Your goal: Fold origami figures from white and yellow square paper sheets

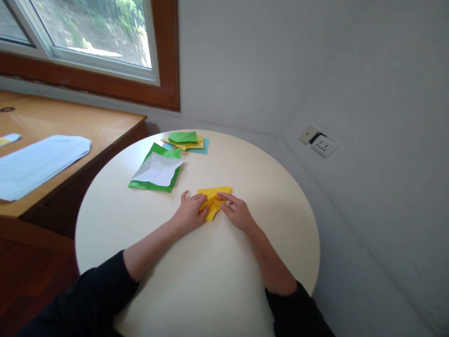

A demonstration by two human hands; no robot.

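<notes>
On the wooden desk (87,126) at far left, a pale blue printed sheet (37,164) is lying flat beside the window. Next to it, the round, smooth cream surface (140,262) is carrying a creased square of green paper (156,169), white side up, and behind it a loose stack of folded papers (185,140) in green, yellow and teal. Near the middle of the surface the left hand (189,213) is resting palm down, fingers loosely curled, its fingertips pressing the left edge of a folded yellow paper (213,200). That paper is lying flat, an angular, arrow-like shape with its broad edge away from the person and its narrow point aiming back toward them, long axis running slightly diagonal. The right hand (236,211) is lying partly open, index finger stretched out and pinning the paper's right flap. On the grey wall at right a white socket (324,145) is sitting.
</notes>
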